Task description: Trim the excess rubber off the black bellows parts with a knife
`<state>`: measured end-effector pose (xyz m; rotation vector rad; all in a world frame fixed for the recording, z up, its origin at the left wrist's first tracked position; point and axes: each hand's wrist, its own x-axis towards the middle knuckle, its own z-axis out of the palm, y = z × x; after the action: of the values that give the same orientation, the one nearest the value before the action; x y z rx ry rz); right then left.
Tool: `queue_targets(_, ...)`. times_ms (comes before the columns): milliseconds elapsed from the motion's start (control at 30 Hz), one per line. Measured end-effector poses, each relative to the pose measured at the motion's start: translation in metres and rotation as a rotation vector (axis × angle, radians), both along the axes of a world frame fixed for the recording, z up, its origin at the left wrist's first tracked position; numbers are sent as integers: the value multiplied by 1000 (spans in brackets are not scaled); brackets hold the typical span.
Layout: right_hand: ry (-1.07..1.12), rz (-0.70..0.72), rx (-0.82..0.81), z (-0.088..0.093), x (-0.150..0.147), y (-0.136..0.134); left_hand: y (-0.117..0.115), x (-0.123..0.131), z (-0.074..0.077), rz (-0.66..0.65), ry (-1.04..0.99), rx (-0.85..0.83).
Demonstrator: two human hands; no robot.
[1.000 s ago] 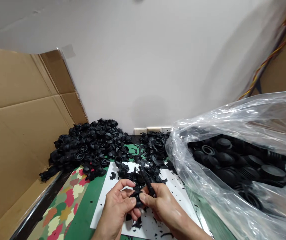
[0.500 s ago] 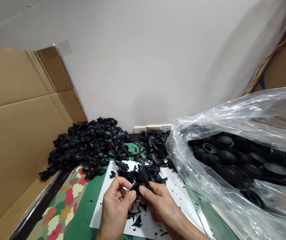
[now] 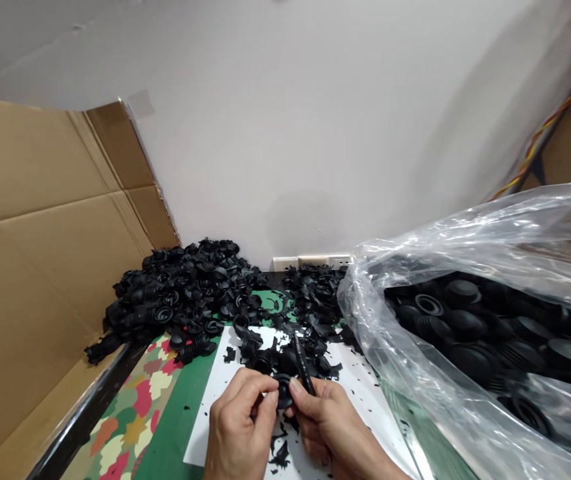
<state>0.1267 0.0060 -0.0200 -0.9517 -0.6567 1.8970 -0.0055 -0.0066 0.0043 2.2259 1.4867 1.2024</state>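
The left hand (image 3: 240, 423) pinches one edge of a round black rubber-looking piece (image 3: 284, 393); the right hand (image 3: 328, 423) holds its opposite edge and grips a slender black pen-shaped tool (image 3: 302, 363). The piece, between the hands, is probably light, soft and springy, best pinched at its rim. Below them lies a flat white sheet (image 3: 365, 400); beyond the left hand, heaped black ribbed parts (image 3: 190, 287).

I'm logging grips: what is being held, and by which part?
The left hand and right hand hold a round black part by opposite edges; the right also holds a black pen-like tool near its closer end.
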Motion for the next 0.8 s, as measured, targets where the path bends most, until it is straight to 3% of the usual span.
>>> queue_targets(300, -2, -15, 5, 8, 2, -5, -1, -6, 27, -85, 445, 58)
queue_targets(800, -278, -35, 196, -14, -3, 3, 9, -2, 35, -238, 783, 188)
